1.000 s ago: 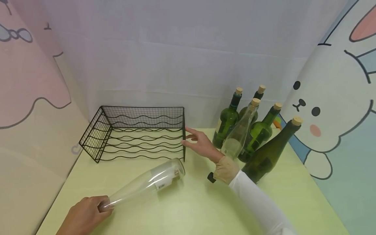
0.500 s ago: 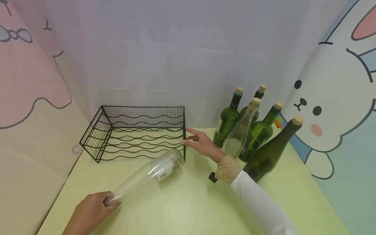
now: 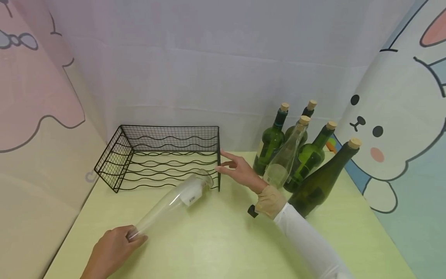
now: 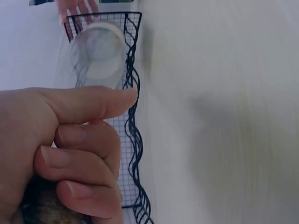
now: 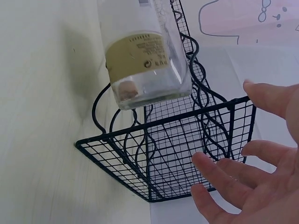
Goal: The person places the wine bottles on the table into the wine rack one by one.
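A clear glass wine bottle (image 3: 174, 201) with a pale label lies slanted in the head view, its neck in the grip of my left hand (image 3: 115, 248). Its base reaches the front right of a black wire wine rack (image 3: 218, 155). In the right wrist view the base of the bottle (image 5: 145, 60) shows a loose cork inside and hangs by the rack's end panel. My right hand (image 3: 242, 172) has its thumb and fingers spread at the right end of the rack, fingertips right at the wire. The left wrist view shows curled left fingers (image 4: 84, 158) in front of the bottle.
Right of the rack stand several corked bottles: green ones (image 3: 271, 143), a clear one (image 3: 285, 159) and a dark tall one (image 3: 324, 178). A small black cap-like piece (image 3: 252, 211) shows beside the right wrist. Printed curtains (image 3: 383, 135) surround the pale table (image 3: 209, 248).
My left hand has moved slightly right and away from me with the clear bottle, bringing its base up over the rack's front right edge. The right hand has stayed at the rack's end.
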The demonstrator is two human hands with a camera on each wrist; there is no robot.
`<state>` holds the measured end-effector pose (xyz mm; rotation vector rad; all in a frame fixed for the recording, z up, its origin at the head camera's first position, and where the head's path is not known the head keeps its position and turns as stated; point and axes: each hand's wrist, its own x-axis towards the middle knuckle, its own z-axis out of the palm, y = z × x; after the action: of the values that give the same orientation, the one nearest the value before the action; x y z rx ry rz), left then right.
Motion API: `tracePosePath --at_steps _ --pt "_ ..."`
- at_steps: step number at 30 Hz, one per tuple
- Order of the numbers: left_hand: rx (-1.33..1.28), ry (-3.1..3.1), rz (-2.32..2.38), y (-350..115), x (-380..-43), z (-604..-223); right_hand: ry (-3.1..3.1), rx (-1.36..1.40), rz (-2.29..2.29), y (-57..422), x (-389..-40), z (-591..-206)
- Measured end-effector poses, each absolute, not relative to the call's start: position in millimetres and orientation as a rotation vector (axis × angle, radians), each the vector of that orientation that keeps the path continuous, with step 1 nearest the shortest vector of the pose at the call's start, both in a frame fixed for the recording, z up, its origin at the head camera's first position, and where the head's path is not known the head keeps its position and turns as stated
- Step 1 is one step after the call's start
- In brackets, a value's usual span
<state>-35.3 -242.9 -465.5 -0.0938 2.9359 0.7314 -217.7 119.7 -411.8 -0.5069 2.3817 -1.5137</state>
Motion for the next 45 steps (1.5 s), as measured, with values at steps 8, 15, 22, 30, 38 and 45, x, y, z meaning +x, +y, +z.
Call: tracePosePath --at_steps 8,15,22,30,38,45 --pt "-0.158 2.895 0.762 -223.1 -43.8 -470.1 2.433 -0.554 -1.507 120.9 -217.8 -418.1" --pt "-0.200 2.865 0.801 -203.5 -47.5 -471.0 2.431 -0.562 -1.530 122.7 -216.5 -419.6" --pt "-0.211 2.790 0.928 -184.9 -44.4 -473.4 2.431 -0.562 -1.557 123.3 -216.2 -422.7" --pt "-0.106 2.651 1.206 -170.8 -36.8 -479.3 2.430 -0.591 -1.570 123.8 -216.9 -425.2" --pt "-0.022 2.624 1.299 -146.1 -34.1 -484.6 2.453 -0.562 -1.551 124.4 -218.1 -426.6" --pt "0.008 2.615 1.349 -123.8 -35.9 -492.8 2.439 -0.566 -1.566 124.5 -216.9 -427.7"
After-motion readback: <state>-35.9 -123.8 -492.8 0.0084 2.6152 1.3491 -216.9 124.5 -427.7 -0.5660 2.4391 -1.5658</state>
